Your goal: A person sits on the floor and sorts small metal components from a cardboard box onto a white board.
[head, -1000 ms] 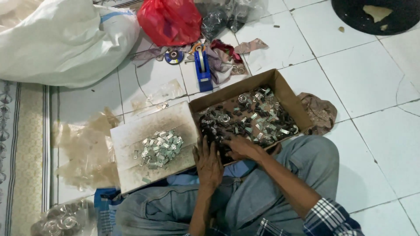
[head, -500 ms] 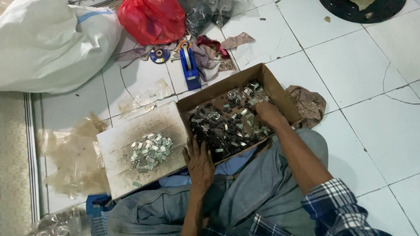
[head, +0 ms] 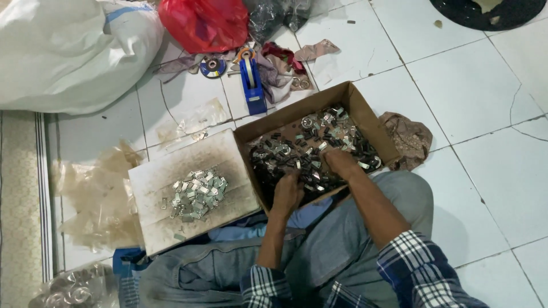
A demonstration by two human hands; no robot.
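Observation:
A brown cardboard box point(head: 365, 117) rests on the white tiled floor in front of my knees, filled with several small dark and silvery metal parts point(head: 302, 148). My left hand point(head: 287, 193) lies on the parts at the box's near edge, fingers curled into them. My right hand point(head: 338, 161) is dug into the parts in the middle of the box. Whether either hand grips a piece is hidden. Left of the box, a dirty white board point(head: 188, 165) carries a small heap of shiny metal clips point(head: 196, 194).
A blue tape dispenser point(head: 252, 84), rags and a small disc point(head: 213, 67) lie beyond the box. A large white sack point(head: 68, 51) and a red plastic bag point(head: 205, 23) sit at the back left. Crumpled clear plastic point(head: 91, 188) is at the left, a brown rag point(head: 411, 140) at the right.
My left hand has moved from the box's front rim up into the parts. My right hand has pulled back from the far right of the box toward its middle.

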